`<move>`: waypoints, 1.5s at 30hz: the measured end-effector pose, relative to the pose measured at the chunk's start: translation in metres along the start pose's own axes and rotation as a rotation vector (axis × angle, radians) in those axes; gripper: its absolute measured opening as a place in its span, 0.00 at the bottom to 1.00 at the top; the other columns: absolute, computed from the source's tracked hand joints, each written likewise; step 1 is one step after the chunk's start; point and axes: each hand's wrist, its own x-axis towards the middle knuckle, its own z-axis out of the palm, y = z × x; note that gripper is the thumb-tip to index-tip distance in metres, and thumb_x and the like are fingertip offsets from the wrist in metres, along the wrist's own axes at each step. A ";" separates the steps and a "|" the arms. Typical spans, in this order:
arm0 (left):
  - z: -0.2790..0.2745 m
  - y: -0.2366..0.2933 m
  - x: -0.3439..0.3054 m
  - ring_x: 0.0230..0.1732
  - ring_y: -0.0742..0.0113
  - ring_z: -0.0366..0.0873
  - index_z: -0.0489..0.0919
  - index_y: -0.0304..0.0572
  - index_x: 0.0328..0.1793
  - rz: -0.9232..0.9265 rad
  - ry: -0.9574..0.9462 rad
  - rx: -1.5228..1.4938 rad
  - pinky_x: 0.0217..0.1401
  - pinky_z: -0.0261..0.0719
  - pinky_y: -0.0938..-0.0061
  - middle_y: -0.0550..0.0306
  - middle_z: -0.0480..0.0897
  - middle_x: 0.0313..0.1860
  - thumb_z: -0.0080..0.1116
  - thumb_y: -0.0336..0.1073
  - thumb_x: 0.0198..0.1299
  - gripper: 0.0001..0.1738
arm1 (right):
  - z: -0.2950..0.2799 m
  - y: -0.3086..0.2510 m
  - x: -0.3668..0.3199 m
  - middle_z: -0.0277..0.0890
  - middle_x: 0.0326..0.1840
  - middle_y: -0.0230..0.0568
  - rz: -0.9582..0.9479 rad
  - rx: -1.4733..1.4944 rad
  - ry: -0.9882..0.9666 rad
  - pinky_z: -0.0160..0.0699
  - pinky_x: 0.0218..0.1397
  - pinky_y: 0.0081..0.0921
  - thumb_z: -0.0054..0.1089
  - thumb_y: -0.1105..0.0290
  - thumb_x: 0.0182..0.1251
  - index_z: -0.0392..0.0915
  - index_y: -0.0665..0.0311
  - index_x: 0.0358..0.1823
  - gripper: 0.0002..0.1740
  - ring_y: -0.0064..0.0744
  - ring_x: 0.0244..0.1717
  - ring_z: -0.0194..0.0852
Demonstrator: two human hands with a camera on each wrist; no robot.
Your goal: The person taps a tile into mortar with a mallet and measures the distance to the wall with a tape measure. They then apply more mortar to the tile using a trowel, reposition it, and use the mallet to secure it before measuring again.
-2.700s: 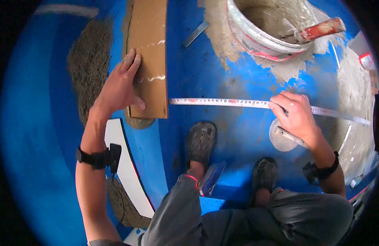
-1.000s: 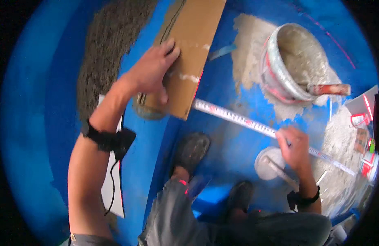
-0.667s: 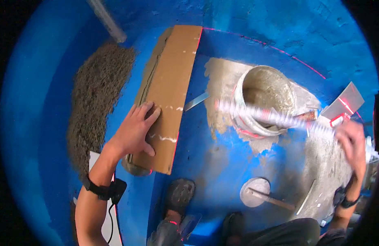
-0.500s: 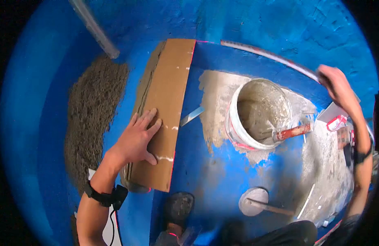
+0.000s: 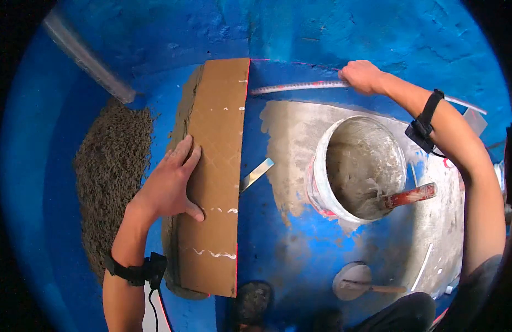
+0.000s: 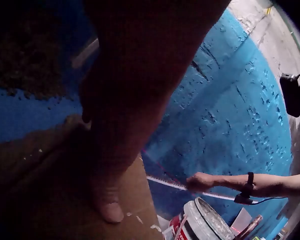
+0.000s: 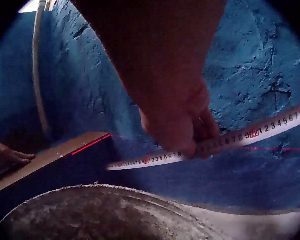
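A long brown tile point(image 5: 214, 171) lies on a mortar bed on the blue floor. My left hand point(image 5: 170, 185) rests flat on it, fingers straight point(image 6: 107, 207). My right hand point(image 5: 362, 76) grips a white measuring tape point(image 5: 297, 87) and holds it along the foot of the blue wall, its free end near the tile's far corner. In the right wrist view the fingers point(image 7: 190, 135) pinch the tape point(image 7: 230, 141), numbers showing, with a red laser line point(image 7: 90, 144) on the tile edge.
A mortar bucket point(image 5: 358, 169) with a red-handled trowel point(image 5: 408, 196) stands right of the tile. A grey pipe point(image 5: 87, 58) leans at the back left over a mortar heap point(image 5: 109, 171). A small float point(image 5: 358, 282) and metal strip point(image 5: 256, 174) lie on the floor.
My right hand lifted the tape from the floor near my feet and carried it up to the foot of the far wall. My left hand stayed on the tile.
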 end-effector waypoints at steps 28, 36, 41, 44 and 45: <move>0.002 0.004 0.004 0.90 0.36 0.47 0.60 0.24 0.85 -0.022 -0.005 -0.035 0.92 0.51 0.58 0.28 0.50 0.89 0.93 0.41 0.10 0.85 | 0.030 0.014 0.035 0.81 0.32 0.58 -0.090 0.235 0.159 0.76 0.41 0.55 0.64 0.75 0.54 0.80 0.68 0.31 0.04 0.66 0.41 0.82; 0.002 0.007 0.007 0.89 0.36 0.51 0.61 0.24 0.84 0.033 -0.001 -0.016 0.90 0.57 0.58 0.25 0.52 0.88 0.92 0.40 0.17 0.79 | 0.027 0.010 0.037 0.81 0.32 0.58 -0.031 0.216 0.140 0.76 0.41 0.56 0.64 0.75 0.53 0.80 0.67 0.30 0.04 0.66 0.41 0.82; 0.003 0.002 0.002 0.88 0.36 0.52 0.62 0.23 0.83 0.018 0.023 -0.045 0.90 0.58 0.58 0.26 0.53 0.88 0.93 0.41 0.17 0.79 | 0.028 0.013 0.038 0.83 0.35 0.57 -0.056 0.215 0.128 0.78 0.43 0.56 0.64 0.75 0.53 0.82 0.65 0.32 0.05 0.64 0.42 0.83; 0.000 0.003 -0.001 0.88 0.36 0.53 0.63 0.23 0.83 0.005 0.029 -0.046 0.90 0.58 0.59 0.26 0.53 0.88 0.93 0.42 0.18 0.78 | 0.027 0.011 0.035 0.84 0.35 0.57 -0.051 0.192 0.163 0.78 0.43 0.57 0.64 0.75 0.53 0.83 0.65 0.32 0.05 0.64 0.43 0.84; 0.000 0.003 -0.002 0.88 0.36 0.53 0.63 0.22 0.83 -0.010 0.023 -0.051 0.90 0.58 0.59 0.27 0.54 0.88 0.93 0.42 0.18 0.78 | 0.027 0.012 0.035 0.84 0.35 0.57 -0.049 0.191 0.160 0.78 0.43 0.57 0.64 0.75 0.53 0.83 0.65 0.32 0.05 0.64 0.43 0.84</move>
